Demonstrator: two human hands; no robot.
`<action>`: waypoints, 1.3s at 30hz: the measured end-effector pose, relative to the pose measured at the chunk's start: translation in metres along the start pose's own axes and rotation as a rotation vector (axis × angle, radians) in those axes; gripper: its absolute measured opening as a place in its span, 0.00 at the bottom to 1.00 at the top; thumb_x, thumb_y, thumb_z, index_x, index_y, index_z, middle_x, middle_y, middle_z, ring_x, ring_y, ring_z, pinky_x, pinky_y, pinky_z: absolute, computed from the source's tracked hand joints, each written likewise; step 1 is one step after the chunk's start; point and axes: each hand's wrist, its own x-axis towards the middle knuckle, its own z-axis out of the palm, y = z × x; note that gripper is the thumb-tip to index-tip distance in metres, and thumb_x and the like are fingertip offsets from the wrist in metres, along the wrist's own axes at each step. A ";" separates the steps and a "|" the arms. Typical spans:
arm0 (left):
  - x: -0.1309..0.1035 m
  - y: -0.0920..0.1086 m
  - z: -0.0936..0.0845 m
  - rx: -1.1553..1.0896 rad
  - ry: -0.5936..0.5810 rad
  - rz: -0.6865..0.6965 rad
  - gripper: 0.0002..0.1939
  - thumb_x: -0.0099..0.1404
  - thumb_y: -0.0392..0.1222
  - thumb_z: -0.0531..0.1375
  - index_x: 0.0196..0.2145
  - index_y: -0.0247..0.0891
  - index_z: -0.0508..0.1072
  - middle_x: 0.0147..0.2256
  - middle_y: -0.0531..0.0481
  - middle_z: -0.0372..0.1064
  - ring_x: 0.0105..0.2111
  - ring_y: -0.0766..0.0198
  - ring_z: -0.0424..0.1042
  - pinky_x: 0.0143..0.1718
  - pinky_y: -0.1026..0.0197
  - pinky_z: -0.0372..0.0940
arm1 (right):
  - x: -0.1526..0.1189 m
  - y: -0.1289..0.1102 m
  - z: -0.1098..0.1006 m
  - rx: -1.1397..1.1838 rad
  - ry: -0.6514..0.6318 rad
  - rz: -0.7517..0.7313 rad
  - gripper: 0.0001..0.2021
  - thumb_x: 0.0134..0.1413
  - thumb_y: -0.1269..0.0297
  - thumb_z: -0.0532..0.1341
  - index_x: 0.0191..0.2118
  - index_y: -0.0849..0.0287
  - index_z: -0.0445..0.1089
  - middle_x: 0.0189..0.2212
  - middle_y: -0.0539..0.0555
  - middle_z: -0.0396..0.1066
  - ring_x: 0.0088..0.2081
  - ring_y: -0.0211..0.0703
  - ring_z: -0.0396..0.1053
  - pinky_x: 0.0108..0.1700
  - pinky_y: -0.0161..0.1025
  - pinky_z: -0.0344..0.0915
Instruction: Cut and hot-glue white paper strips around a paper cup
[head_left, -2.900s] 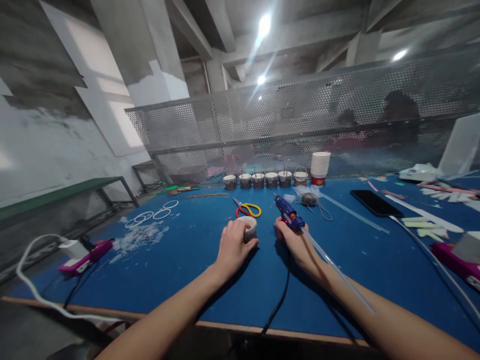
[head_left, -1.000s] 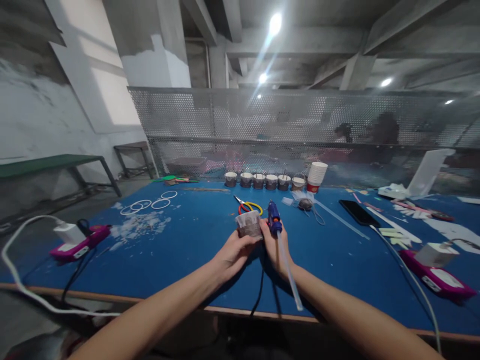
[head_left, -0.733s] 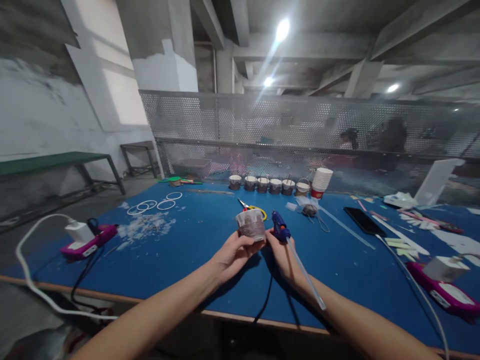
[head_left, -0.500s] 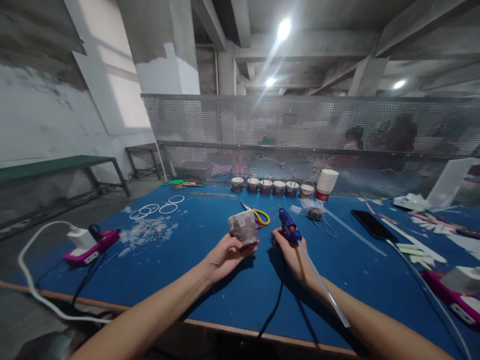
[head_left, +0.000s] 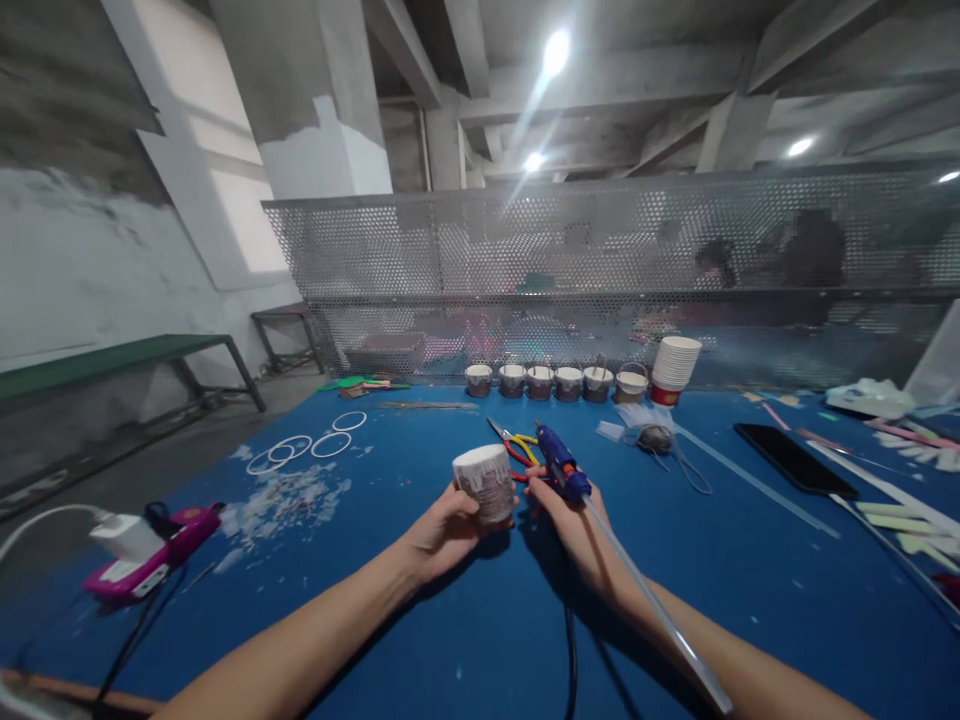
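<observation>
My left hand point(head_left: 444, 532) is wrapped round a small cup point(head_left: 487, 488), its lower part wound in grey-brown cord and its upper band white. The cup is held tilted just above the table. In my right hand point(head_left: 568, 522) is a blue hot glue gun point(head_left: 561, 466), its nozzle pointing up and away. A long clear glue stick point(head_left: 651, 598) runs out of its back end over my forearm. Nozzle and cup are apart, though my right fingers are close to the cup's side. Behind the cup lie scissors point(head_left: 520, 446) with red and yellow handles, partly hidden.
Several cord-wrapped cups point(head_left: 540, 384) line the back edge beside stacked paper cups point(head_left: 675, 368). A ball of cord point(head_left: 655, 438) and a black phone point(head_left: 795, 460) lie to the right. White rings point(head_left: 331, 444), scraps point(head_left: 289, 500) and a magenta power strip point(head_left: 154, 560) are at left.
The view has shifted slightly. My right hand and the glue gun have come closer to the cup. My left hand has turned the cup so more of its white band shows.
</observation>
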 end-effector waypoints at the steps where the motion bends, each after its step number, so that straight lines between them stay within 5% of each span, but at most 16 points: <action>1: 0.002 -0.002 0.001 -0.004 0.015 -0.007 0.30 0.49 0.33 0.63 0.51 0.38 0.68 0.43 0.43 0.75 0.42 0.55 0.74 0.43 0.54 0.66 | -0.001 0.001 0.002 0.006 0.007 0.002 0.13 0.45 0.53 0.63 0.31 0.57 0.70 0.26 0.55 0.73 0.26 0.46 0.68 0.28 0.40 0.64; 7: 0.004 -0.015 0.005 0.016 0.065 -0.001 0.28 0.52 0.38 0.67 0.51 0.38 0.70 0.45 0.43 0.75 0.41 0.57 0.74 0.41 0.57 0.66 | -0.011 0.010 0.005 0.013 0.041 -0.075 0.11 0.49 0.55 0.63 0.33 0.57 0.71 0.28 0.53 0.73 0.29 0.44 0.69 0.34 0.39 0.67; 11: 0.000 -0.017 0.007 -0.015 0.068 0.039 0.21 0.50 0.37 0.68 0.44 0.35 0.75 0.39 0.45 0.77 0.38 0.59 0.74 0.43 0.58 0.66 | -0.021 0.013 0.002 0.000 -0.105 -0.151 0.10 0.51 0.60 0.62 0.39 0.57 0.72 0.36 0.55 0.76 0.36 0.46 0.72 0.39 0.39 0.68; 15: -0.003 -0.014 0.009 -0.052 0.145 0.045 0.14 0.50 0.38 0.68 0.36 0.33 0.76 0.29 0.49 0.76 0.28 0.64 0.73 0.37 0.61 0.67 | -0.031 0.012 0.001 -0.047 -0.260 -0.254 0.06 0.50 0.66 0.60 0.36 0.57 0.72 0.31 0.53 0.76 0.31 0.44 0.72 0.38 0.38 0.68; 24: -0.004 -0.008 0.003 -0.136 0.258 -0.020 0.16 0.54 0.36 0.63 0.42 0.31 0.74 0.35 0.43 0.78 0.33 0.57 0.76 0.43 0.52 0.69 | -0.022 0.033 0.000 -0.011 0.013 -0.174 0.10 0.54 0.60 0.62 0.40 0.58 0.72 0.33 0.53 0.74 0.28 0.40 0.68 0.32 0.37 0.67; 39: -0.005 -0.021 0.017 0.005 0.211 0.086 0.26 0.51 0.37 0.70 0.47 0.35 0.70 0.46 0.42 0.76 0.47 0.54 0.75 0.51 0.56 0.66 | -0.018 0.026 0.012 -0.009 -0.003 -0.198 0.08 0.51 0.59 0.63 0.33 0.59 0.68 0.28 0.51 0.72 0.28 0.41 0.68 0.33 0.37 0.67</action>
